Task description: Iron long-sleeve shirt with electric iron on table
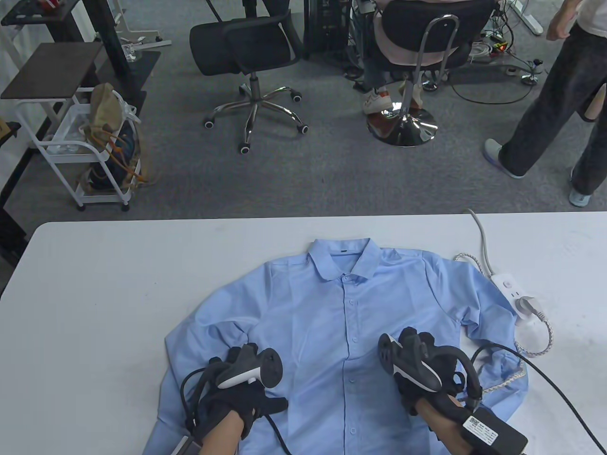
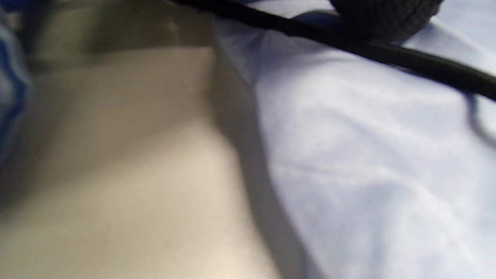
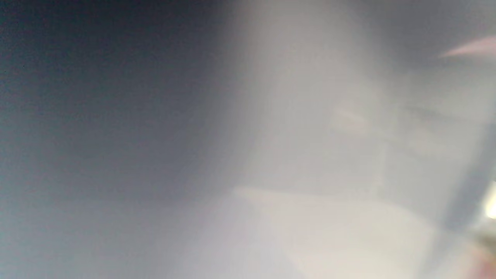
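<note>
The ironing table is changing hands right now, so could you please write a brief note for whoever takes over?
Left hand: resting on the shirt's lower front, holding nothing as far as the table view shows.
Right hand: on the shirt right of the button placket; its fingers are hidden under the tracker, so its grip is unclear.
Light blue long-sleeve shirt: front up, buttoned, collar away from the person, sleeves folded inward.
Power strip: right of the shirt, with a plug in it.
Done: shirt laid out. No iron is in view.
Left: find the iron and iron the shirt.
</note>
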`<move>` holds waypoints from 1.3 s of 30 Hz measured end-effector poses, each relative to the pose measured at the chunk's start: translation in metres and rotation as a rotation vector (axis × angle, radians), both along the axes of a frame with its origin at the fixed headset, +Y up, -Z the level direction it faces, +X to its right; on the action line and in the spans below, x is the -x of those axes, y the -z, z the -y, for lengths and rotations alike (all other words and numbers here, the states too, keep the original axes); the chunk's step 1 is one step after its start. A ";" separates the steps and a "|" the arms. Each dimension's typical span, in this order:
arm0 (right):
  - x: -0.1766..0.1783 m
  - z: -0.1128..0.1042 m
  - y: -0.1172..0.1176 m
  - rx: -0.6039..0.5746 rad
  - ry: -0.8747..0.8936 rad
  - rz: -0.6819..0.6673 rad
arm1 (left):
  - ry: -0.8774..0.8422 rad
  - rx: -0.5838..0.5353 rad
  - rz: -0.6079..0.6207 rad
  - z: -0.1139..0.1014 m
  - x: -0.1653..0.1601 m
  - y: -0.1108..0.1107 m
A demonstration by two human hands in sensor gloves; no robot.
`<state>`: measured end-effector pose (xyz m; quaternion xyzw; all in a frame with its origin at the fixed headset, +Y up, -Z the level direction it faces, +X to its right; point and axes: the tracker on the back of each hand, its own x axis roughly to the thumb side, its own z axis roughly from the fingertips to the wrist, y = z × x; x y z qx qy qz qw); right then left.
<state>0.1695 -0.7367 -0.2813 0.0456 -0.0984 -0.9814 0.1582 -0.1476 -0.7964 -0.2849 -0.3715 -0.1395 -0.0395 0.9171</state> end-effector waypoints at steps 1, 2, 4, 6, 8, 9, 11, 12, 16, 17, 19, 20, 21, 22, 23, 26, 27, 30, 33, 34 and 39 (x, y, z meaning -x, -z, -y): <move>-0.009 0.000 -0.001 -0.001 -0.004 0.020 | 0.001 0.001 -0.001 0.000 0.000 0.000; -0.015 0.000 -0.001 -0.001 -0.011 0.035 | 0.001 0.003 -0.002 0.000 0.000 0.000; -0.033 0.001 -0.001 0.005 -0.062 0.067 | 0.006 0.004 -0.004 0.000 0.000 0.000; -0.049 0.001 -0.002 0.010 -0.091 0.097 | 0.008 0.003 -0.004 -0.001 -0.001 0.000; -0.057 0.001 -0.003 0.006 -0.045 0.088 | -0.009 0.010 -0.006 0.001 -0.001 0.000; -0.058 0.001 -0.002 0.005 -0.039 0.087 | -0.014 0.012 -0.006 0.001 -0.001 0.000; -0.055 0.002 -0.002 0.008 -0.064 0.090 | -0.010 0.011 -0.003 0.000 -0.001 0.000; -0.054 0.003 -0.001 0.010 -0.090 0.089 | -0.011 0.013 -0.001 0.001 -0.001 0.000; -0.060 0.003 0.007 0.010 -0.080 0.109 | -0.008 0.016 0.006 0.000 -0.001 0.000; -0.061 0.003 0.008 0.011 -0.083 0.107 | -0.005 0.016 0.010 0.000 -0.002 0.000; -0.060 0.000 0.007 0.011 -0.084 0.094 | 0.002 0.014 0.015 -0.001 -0.003 -0.001; -0.061 -0.001 0.007 0.020 -0.080 0.085 | 0.002 0.013 0.016 -0.002 -0.003 -0.002; -0.059 -0.004 0.005 0.029 -0.037 0.078 | -0.006 0.009 0.017 -0.004 -0.003 -0.002; -0.053 -0.011 -0.001 0.024 -0.018 0.066 | -0.029 0.009 0.015 -0.006 -0.003 -0.003; -0.046 -0.017 -0.008 0.000 -0.026 0.034 | -0.049 0.011 0.013 -0.007 -0.003 -0.003; -0.014 -0.034 -0.044 -0.095 0.041 -0.114 | -0.062 0.012 0.021 -0.007 -0.006 -0.003; -0.005 -0.036 -0.054 -0.077 0.061 -0.143 | -0.045 0.010 0.028 -0.006 -0.007 -0.003; 0.027 -0.031 -0.089 0.035 0.141 -0.242 | -0.009 0.012 0.043 -0.002 -0.009 -0.004; 0.052 -0.018 -0.121 0.103 0.140 -0.328 | 0.005 0.007 0.049 -0.002 -0.010 -0.005; 0.055 -0.015 -0.126 0.108 0.128 -0.343 | 0.003 0.007 0.047 -0.002 -0.010 -0.005; 0.059 -0.005 -0.147 -0.019 -0.009 -0.408 | 0.016 0.010 0.044 0.000 -0.010 -0.005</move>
